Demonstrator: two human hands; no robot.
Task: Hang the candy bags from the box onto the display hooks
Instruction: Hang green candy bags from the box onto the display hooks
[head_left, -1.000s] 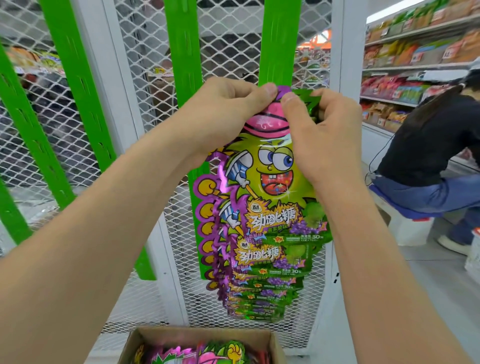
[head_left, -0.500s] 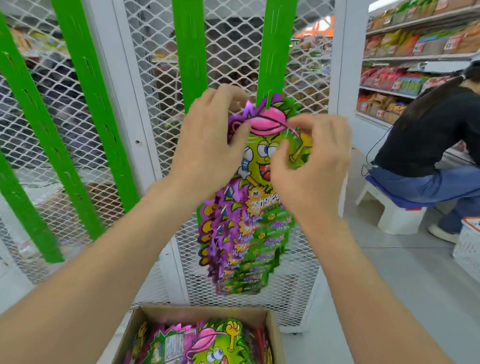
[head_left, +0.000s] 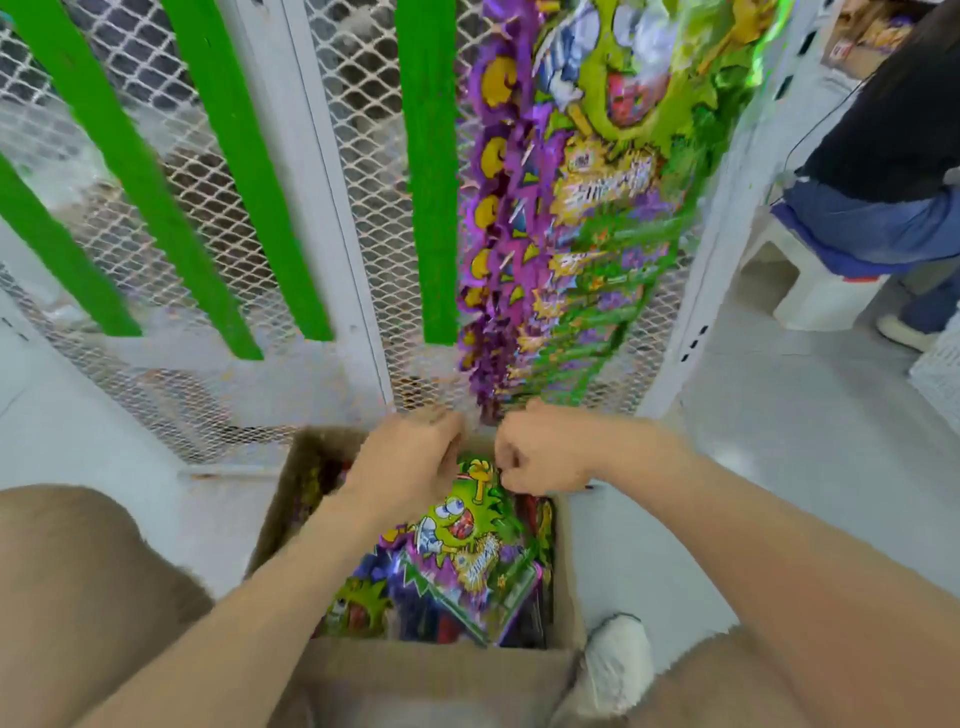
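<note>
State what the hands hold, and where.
Right hand seems to pinch the top edge of the green foil candy bag; left hand touches it there, grip unclear.

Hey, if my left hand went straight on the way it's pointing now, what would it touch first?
Probably the top candy bag in the cardboard box, lying just beyond the left hand. Blur hides whether they already touch.

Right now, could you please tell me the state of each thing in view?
Box: open, on the floor, bags inside.
Top bag: lying face up in the box, not yet hung.
Hung bags: hanging overlapped on the mesh rack.
Left hand: at the top bag's upper edge, grip blurred.
Right hand: curled, pinching the top bag's upper edge.
Stool: occupied by a seated person.
</note>
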